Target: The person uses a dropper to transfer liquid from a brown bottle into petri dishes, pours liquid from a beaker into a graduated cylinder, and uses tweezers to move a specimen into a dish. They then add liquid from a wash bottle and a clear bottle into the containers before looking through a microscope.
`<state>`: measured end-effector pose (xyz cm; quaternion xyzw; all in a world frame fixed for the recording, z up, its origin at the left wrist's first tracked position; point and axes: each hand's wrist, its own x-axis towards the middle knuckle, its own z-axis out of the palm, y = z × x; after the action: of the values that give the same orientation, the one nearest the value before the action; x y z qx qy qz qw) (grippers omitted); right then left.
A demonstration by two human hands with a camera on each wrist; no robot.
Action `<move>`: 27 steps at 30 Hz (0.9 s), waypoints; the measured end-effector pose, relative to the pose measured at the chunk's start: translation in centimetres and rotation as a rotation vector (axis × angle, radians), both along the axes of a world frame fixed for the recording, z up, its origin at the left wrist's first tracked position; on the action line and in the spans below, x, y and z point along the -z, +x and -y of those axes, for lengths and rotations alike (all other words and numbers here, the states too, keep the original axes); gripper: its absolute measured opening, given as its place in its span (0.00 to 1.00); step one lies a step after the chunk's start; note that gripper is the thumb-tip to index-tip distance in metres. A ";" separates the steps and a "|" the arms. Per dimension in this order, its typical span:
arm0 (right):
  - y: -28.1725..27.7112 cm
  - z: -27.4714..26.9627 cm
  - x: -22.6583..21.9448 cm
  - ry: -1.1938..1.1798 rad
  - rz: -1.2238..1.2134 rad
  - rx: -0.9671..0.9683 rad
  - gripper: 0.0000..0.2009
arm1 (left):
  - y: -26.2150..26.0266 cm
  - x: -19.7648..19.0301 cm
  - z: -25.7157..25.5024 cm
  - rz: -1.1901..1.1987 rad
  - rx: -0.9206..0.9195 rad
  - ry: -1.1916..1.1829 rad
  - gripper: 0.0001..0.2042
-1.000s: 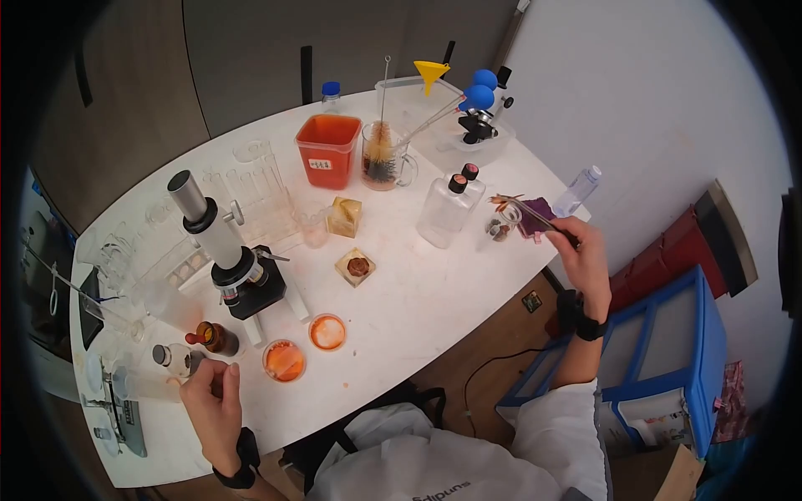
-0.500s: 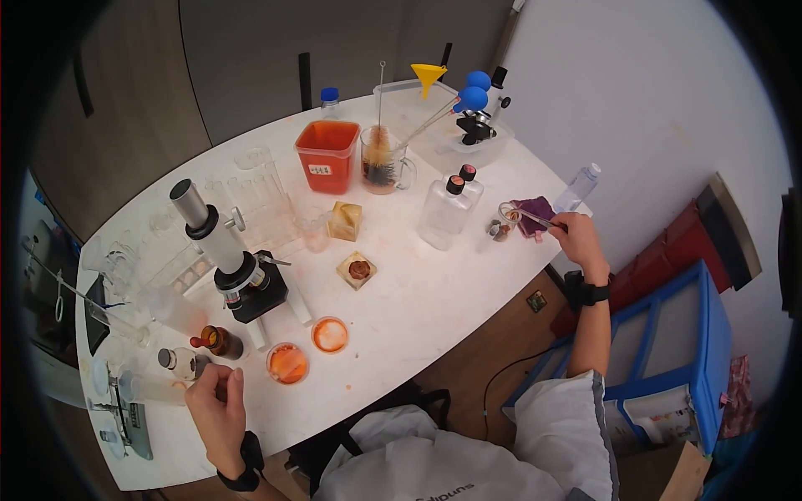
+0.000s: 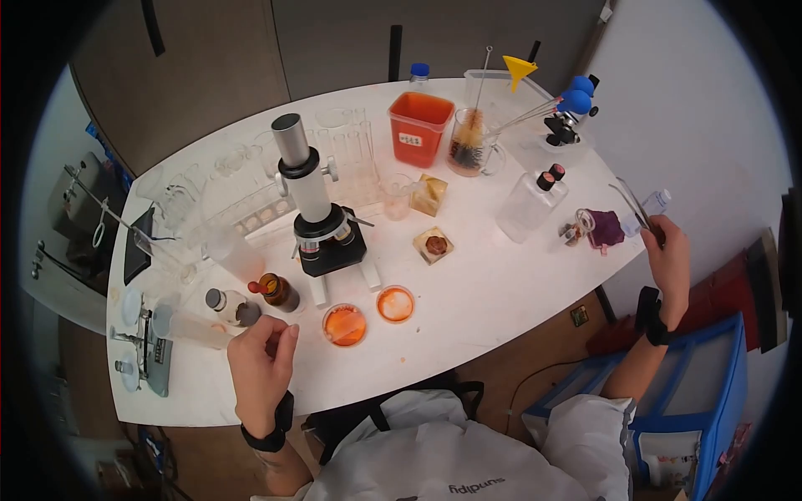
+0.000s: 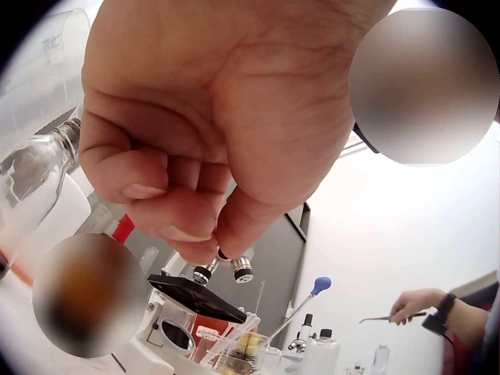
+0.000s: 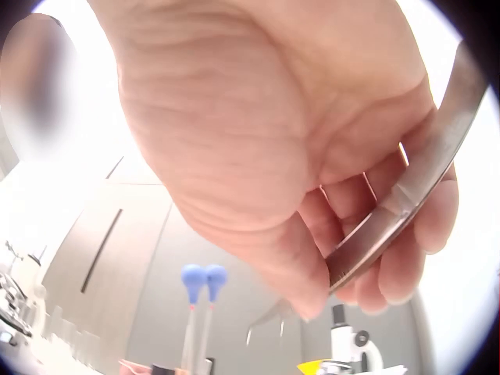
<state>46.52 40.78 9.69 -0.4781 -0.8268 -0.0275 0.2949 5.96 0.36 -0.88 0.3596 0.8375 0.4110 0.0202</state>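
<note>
My right hand (image 3: 668, 255) grips a pair of bent-tipped metal tweezers (image 5: 383, 234) near the table's right edge. Their tips stand apart with nothing between them. Left of them, a small glass jar (image 3: 573, 234) with brownish contents stands next to a folded purple cloth (image 3: 608, 229). My left hand (image 3: 261, 363) hovers over the front left of the table, its fingers loosely curled and thumb against the index finger, holding nothing. Close by it are an amber dropper bottle (image 3: 279, 294), a dark-capped jar (image 3: 230, 307) and a petri dish (image 3: 344, 325) with orange contents.
A microscope (image 3: 322, 217) stands left of centre, with test tubes (image 3: 355, 159) behind. An orange tub (image 3: 420, 134), a glass mug (image 3: 468, 159) with brushes and two clear bottles (image 3: 526, 209) stand farther back. A balance (image 3: 154, 351) sits at the left.
The tweezers held orange-brown pieces over the small jar, then dipped to its mouth; now they are up and to the right, with nothing between the tips. The head view has swung left.
</note>
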 end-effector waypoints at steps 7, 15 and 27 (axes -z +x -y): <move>-11.2 6.4 5.8 -0.328 0.111 -0.606 0.11 | 0.3 -0.1 -0.2 0.009 0.032 -0.002 0.08; -19.4 10.1 9.8 -0.323 0.550 -0.857 0.09 | 0.7 -0.2 1.3 -0.008 0.007 0.019 0.09; -20.3 9.8 11.6 -0.326 0.640 -0.853 0.12 | 0.4 -0.1 1.3 -0.034 0.028 0.005 0.08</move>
<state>26.23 30.97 -1.93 -0.1083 -0.9889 0.0789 -0.0637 6.40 -0.90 -0.77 0.3784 0.8316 0.4064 0.0109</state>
